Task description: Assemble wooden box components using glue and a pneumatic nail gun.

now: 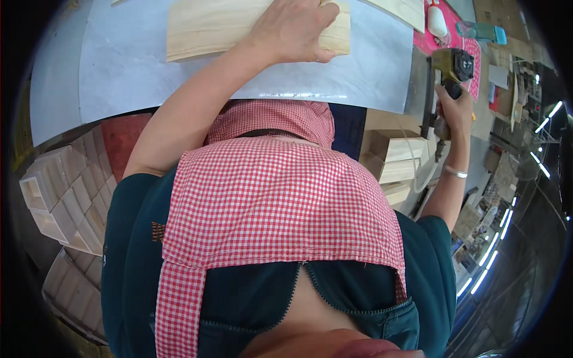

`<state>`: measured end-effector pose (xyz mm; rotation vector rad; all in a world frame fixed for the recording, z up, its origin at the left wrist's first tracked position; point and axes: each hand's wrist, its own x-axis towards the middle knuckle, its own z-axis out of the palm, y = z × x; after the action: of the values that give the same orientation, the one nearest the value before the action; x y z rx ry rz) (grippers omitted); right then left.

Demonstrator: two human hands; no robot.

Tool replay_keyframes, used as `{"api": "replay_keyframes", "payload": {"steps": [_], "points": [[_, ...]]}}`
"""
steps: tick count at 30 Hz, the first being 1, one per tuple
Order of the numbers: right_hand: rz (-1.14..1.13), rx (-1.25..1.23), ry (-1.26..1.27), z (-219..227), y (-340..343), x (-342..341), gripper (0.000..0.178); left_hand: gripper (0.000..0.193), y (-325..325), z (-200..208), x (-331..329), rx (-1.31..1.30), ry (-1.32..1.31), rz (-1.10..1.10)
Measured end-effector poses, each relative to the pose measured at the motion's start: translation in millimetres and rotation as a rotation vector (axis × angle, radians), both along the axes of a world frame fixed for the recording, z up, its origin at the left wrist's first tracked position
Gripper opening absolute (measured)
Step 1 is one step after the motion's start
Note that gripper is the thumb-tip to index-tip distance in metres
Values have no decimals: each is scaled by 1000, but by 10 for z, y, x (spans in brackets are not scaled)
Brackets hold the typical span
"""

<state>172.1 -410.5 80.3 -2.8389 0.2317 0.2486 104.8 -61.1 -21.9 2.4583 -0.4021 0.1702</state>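
On the pale worktable (143, 83) lies a light wooden box or block-shaped piece (209, 30), its long side running left to right. My left hand (295, 30) reaches across and grips this wooden piece near its right end, thumb down over the near edge and fingers curled on top. Out to the right of the table, my right hand (456, 110) is closed round the handle of a yellow and black nail gun (452, 64), held up off the table. The gun's tip and the far side of the wooden piece are hard to make out.
Another wooden board (400, 12) lies at the far right of the table. Stacked wooden boxes (65, 191) stand low on the left, more wooden pieces (397, 158) low on the right. A pale hose (425, 170) hangs near my right arm. A white bottle (437, 22) stands on a pink surface.
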Motion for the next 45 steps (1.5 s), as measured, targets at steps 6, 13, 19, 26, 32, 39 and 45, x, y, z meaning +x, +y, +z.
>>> {"api": "replay_keyframes", "payload": {"steps": [6,13,19,26,32,39,45], "points": [[74,312,66,307,875,-844,16,51,-1,78,48,-113,322,-34],[34,483,96,286,1126,-1128,18,51,25,196,45,-209,467,-75],[72,557,85,259,1150,-1096,19,51,26,206,41,-253,485,-91],[96,491,116,253,1136,-1055,19,52,11,226,50,-214,541,-83],[111,574,66,282,1272,-918,18,52,-40,-46,43,-112,76,-10],[131,555,81,226,1256,-810,19,50,-20,59,49,-89,181,-31],[129,540,94,224,1289,-791,19,49,-9,116,59,-112,373,-47]]}}
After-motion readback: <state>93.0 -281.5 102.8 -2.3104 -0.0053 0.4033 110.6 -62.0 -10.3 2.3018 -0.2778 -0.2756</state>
